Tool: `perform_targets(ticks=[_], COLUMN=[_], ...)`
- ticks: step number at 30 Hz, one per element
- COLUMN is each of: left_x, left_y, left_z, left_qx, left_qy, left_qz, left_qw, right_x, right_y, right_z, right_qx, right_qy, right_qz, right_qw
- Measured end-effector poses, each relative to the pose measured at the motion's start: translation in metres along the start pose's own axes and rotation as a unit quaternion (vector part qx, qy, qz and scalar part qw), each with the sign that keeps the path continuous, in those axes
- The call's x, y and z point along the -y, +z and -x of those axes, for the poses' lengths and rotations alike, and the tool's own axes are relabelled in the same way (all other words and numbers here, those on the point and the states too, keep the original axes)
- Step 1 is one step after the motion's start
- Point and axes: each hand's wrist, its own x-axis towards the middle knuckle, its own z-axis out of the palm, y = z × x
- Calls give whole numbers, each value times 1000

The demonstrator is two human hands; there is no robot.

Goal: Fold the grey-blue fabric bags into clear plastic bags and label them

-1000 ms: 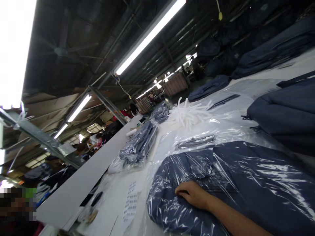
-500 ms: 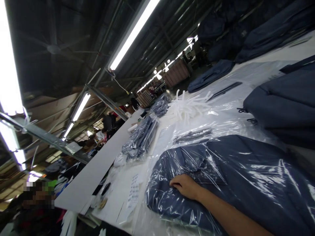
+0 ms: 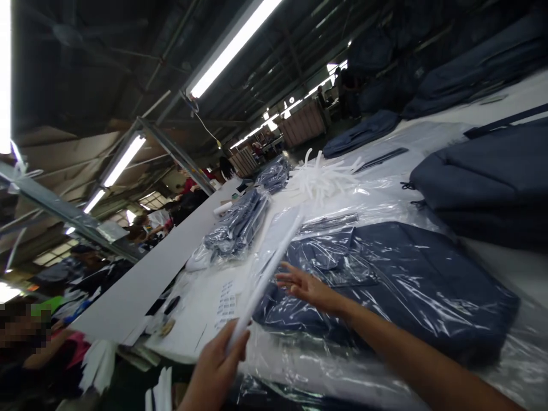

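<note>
In the lower middle, my left hand (image 3: 220, 359) is closed round the near end of a long white strip (image 3: 269, 265). The strip slants away over the left edge of a dark blue bag (image 3: 411, 268) in clear plastic; motion blurs it, and I cannot tell whether it is stiff or folded plastic. My right hand (image 3: 308, 288) is open, fingers apart and pointing left, just right of the strip and above the wrapped bag. Whether it touches the plastic is unclear. A sheet of printed labels (image 3: 226, 302) lies left of the strip.
Wrapped bundles (image 3: 240, 225) lie along the table's left side. Behind the bag is a pile of white strips (image 3: 321, 174). More dark blue bags (image 3: 483, 182) lie at right. A long white board (image 3: 158, 262) runs along the left, with people beyond it.
My left hand has come into view with the white strip. My right hand has lifted off the wrapped bag, its fingers spreading. The view has shifted slightly.
</note>
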Motion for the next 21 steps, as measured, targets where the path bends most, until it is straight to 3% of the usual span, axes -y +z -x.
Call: perform_targets(ticks=[2,5,8,10,13,15,17,19,21], left_x=[-13,-25,-22,-17,-15,-16,-16,-14,-12], left_y=[39,79,103,122,154,174,188,195,197], left_z=[-12,-20,-23,-22,-17,-14,-15,-20,-29], left_qx=[113,202,132,72,54,43,14,-28,-63], left_qy=[0,103,248,324,423,459,474,483,501], left_qz=[75,145,108,29,-74,-101,-106,-101,-90], left_qw=[991,963,954,943,901,881,874,869,859], right_x=[29,76,126,156,191,204,211,214,213], right_y=[18,31,26,24,34,50,67,81,90], right_z=[13,48,99,141,206,245,277,302,321], right_qx=[-39,-210,-382,-459,-528,-565,-578,-548,-477], right_qy=[5,9,-67,-106,-52,2,59,115,151], right_qz=[-83,-132,-98,-14,140,255,400,538,624], right_qw=[996,969,916,882,836,785,709,630,600])
